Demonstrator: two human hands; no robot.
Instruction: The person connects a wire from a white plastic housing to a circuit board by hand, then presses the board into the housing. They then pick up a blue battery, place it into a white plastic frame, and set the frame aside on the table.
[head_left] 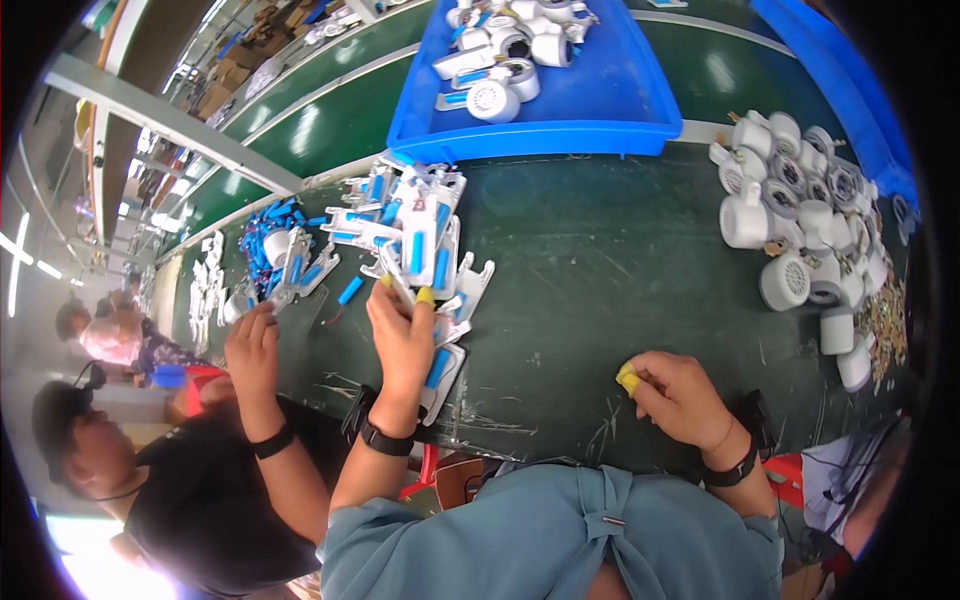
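Observation:
My left hand [402, 345], with yellow covers on the thumb and a fingertip, pinches a white plastic housing [397, 290] at the near side of a heap. That heap is of white housings [420, 215] fitted with blue cylindrical batteries. Some housings lie beside and beyond my left wrist. To the right, over the green table, my right hand [682, 398] is curled with its yellow-covered fingertips pressed together. Anything between those fingertips is too small or hidden to make out. A loose blue battery [351, 290] with thin wires lies left of my left hand.
A blue tray [530, 140] of white fan-like units stands at the far side. More round white units [785, 282] are heaped at right, by small brass-coloured pieces [888, 325]. At left, a co-worker's hand [252, 345] reaches toward blue batteries [262, 240] and housings.

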